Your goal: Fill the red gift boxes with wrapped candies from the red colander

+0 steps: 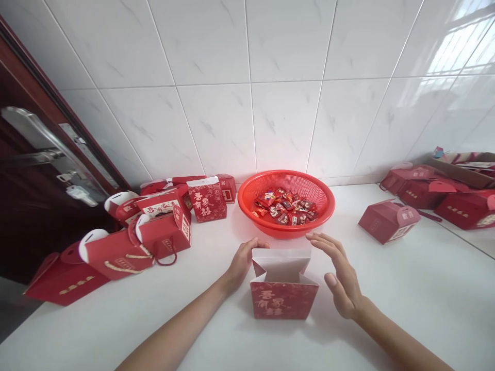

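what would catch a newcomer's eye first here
Probably the bright red basket of small wrapped packets, mid-view near the white tiled wall. Just in front of it, nearer the camera, a patterned red box stands upright with its top open. More red boxes crowd the left side, near the dark door.
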{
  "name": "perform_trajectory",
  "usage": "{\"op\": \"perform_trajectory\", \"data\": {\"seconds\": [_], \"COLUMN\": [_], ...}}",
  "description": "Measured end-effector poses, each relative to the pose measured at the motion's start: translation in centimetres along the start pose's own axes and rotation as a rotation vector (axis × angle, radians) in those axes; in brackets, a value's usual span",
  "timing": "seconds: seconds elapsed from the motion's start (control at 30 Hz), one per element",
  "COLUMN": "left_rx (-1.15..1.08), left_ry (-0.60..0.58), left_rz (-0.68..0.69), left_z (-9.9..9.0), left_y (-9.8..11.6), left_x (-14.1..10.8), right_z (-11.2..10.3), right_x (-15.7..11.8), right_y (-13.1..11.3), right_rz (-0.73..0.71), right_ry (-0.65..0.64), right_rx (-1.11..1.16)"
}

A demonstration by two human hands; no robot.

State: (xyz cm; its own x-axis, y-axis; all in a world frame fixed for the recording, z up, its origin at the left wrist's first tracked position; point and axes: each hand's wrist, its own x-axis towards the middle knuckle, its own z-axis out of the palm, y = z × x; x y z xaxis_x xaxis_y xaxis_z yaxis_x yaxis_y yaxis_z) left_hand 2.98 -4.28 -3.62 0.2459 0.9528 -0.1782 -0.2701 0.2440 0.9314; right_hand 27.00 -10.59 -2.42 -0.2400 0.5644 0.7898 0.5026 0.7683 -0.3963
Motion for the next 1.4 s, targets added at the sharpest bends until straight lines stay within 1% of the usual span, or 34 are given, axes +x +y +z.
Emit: {"op": "perform_trajectory", "data": {"seconds": [0.13,0.23,0.3,0.37,0.43,0.47,0.5,0.53,0.57,0.6,0.7,0.8,0.87,0.93,1.03,1.1,1.17,1.27,1.4], "left_rx": [0.016,0.026,0.032,0.037,0.039,0.038,0.037,0.037,0.038,0.039,0.055,0.084,0.101,0.111,0.116,0.12,0.123,0.122,0.126], "left_ry": [-0.032,-0.049,-0.056,-0.062,-0.067,-0.07,-0.074,-0.077,-0.08,-0.084,-0.095,-0.108,-0.116,-0.123,-0.131,-0.134,-0.136,-0.139,-0.152], "left_rz": [0.007,0.014,0.02,0.027,0.033,0.034,0.035,0.037,0.039,0.043,0.062,0.074,0.079,0.081,0.082,0.083,0.084,0.089,0.084], "left_z": [-0.1,-0.2,-0.3,-0.4,-0.5,-0.6,-0.6,-0.7,-0.8,-0.8,-0.9,-0.9,-0.9,-0.8,-0.7,-0.7,-0.7,-0.7,-0.7], "left_y": [-0.3,-0.4,-0.5,-0.7,-0.9,-1.0,-1.1,-1.2,-1.3,-1.3,-1.3,-1.2,-1.1,-1.1,-1.0,-1.0,-1.1,-1.2,-1.2], "left_x": [0.1,0.3,0.5,0.7,0.8,0.9,1.0,1.0,1.0,1.0,1.1,1.0,1.0,1.0,0.9,0.9,0.9,1.0,1.0], "right_z": [-0.1,-0.5,-1.0,-1.4,-1.7,-1.7,-1.6,-1.4,-1.1,-0.7,0.7,2.5,3.7,4.9,6.1,6.5,6.5,6.1,5.5], "right_x": [0.0,0.7,1.9,3.9,6.6,8.2,9.8,11.4,12.8,14.1,16.7,17.6,17.7,17.8,17.9,17.9,18.0,18.2,18.2], "right_y": [0.8,1.9,2.8,3.8,5.0,5.6,6.2,6.8,7.4,8.0,9.3,9.8,9.8,9.6,9.4,9.4,9.4,9.6,10.0], "right_rz": [0.039,0.066,0.093,0.158,0.245,0.311,0.381,0.462,0.536,0.565,0.626,0.678,0.691,0.694,0.707,0.712,0.704,0.701,0.722], "right_ry": [0.062,0.119,0.149,0.13,0.016,-0.069,-0.193,-0.356,-0.567,-0.68,-0.905,-1.1,-1.192,-1.25,-1.311,-1.344,-1.342,-1.247,-1.014], "right_rx": [-0.057,-0.131,-0.165,-0.172,-0.15,-0.143,-0.149,-0.191,-0.255,-0.268,-0.321,-0.368,-0.375,-0.359,-0.308,-0.249,-0.169,-0.025,0.142]}}
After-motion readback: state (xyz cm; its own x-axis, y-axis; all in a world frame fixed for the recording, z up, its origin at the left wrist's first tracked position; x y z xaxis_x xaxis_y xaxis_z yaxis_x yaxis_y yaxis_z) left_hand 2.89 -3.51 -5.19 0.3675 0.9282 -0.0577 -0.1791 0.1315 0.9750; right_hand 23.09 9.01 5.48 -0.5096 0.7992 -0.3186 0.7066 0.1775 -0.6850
